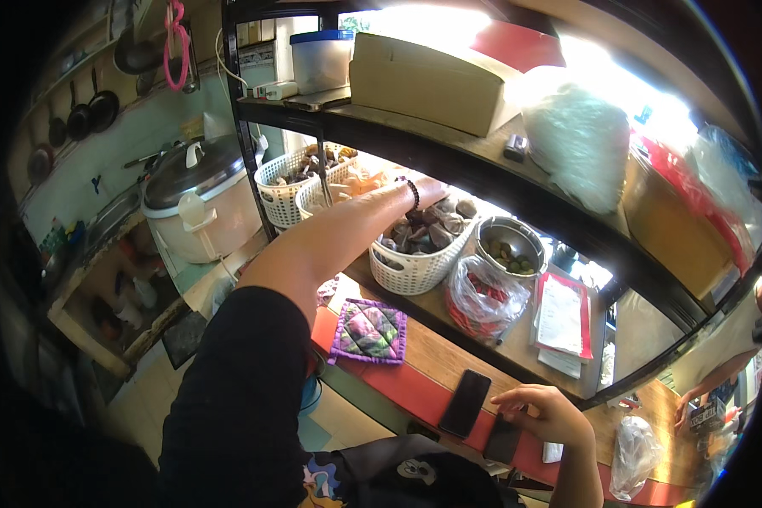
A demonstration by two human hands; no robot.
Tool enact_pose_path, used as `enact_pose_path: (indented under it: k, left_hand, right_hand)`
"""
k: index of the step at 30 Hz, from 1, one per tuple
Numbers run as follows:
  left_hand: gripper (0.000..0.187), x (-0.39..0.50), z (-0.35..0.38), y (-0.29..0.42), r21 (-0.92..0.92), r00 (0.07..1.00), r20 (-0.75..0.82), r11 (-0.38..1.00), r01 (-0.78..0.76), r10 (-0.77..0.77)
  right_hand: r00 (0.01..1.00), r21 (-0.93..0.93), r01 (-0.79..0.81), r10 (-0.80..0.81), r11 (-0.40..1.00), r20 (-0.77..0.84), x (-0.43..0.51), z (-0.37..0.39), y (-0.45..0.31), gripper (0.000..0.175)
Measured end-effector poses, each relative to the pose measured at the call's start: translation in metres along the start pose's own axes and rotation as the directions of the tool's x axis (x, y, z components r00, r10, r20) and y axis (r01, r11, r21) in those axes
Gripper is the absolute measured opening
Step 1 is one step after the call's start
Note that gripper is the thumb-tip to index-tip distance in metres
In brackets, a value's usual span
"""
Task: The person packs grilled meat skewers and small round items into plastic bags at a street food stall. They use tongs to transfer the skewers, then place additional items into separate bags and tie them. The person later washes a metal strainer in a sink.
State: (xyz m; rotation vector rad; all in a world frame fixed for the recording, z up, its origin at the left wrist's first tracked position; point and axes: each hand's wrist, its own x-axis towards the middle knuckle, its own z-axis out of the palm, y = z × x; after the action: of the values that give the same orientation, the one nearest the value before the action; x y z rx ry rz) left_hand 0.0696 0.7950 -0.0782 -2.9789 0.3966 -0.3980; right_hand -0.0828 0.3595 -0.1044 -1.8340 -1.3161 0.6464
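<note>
My left arm stretches forward under the upper shelf. My left hand point(429, 190) is above the back of a white plastic basket point(413, 273) of small dark bundles in clear plastic point(438, 228); its fingers are lost in glare and behind the shelf edge. My right hand point(540, 409), fingers bent and apart, hovers over the counter with nothing visible in it. Below it lies a dark flat item point(503, 439), perhaps a phone. Left of that rests a black smartphone point(466, 403). A quilted potholder with purple edging point(369, 331) lies nearer the basket.
Beside the basket are a metal bowl of small round green items point(511, 244), a plastic bag of red things point(486, 295) and papers point(562, 314). The upper shelf's black edge point(419, 152) crosses above my arm. A large cooker point(197, 203) stands left. Another person's hand point(682, 413) touches the right counter.
</note>
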Motion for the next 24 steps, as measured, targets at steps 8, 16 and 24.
enact_pose_path:
  k: [8, 16, 24]
  left_hand:
    - [0.040, -0.081, -0.061, 0.110, -0.370, 0.876, -0.458, 0.864, -0.341, 0.150]
    - [0.042, -0.193, -0.106, 0.117, -0.799, 0.976, -0.216, 0.571, -0.191, 0.025]
    - [0.035, -0.193, -0.038, -0.197, -0.099, 0.891, -0.353, 0.958, 0.269, -0.286]
  right_hand:
    - [0.950, 0.941, 0.118, 0.241, 0.317, -0.200, 0.086, 0.007, 0.027, 0.058]
    - [0.985, 0.988, 0.130, 0.121, -0.088, -0.119, 0.122, 0.034, 0.017, 0.037]
    - [0.911, 0.950, 0.307, 0.274, 0.049, -0.308, 0.070, 0.057, -0.016, 0.022]
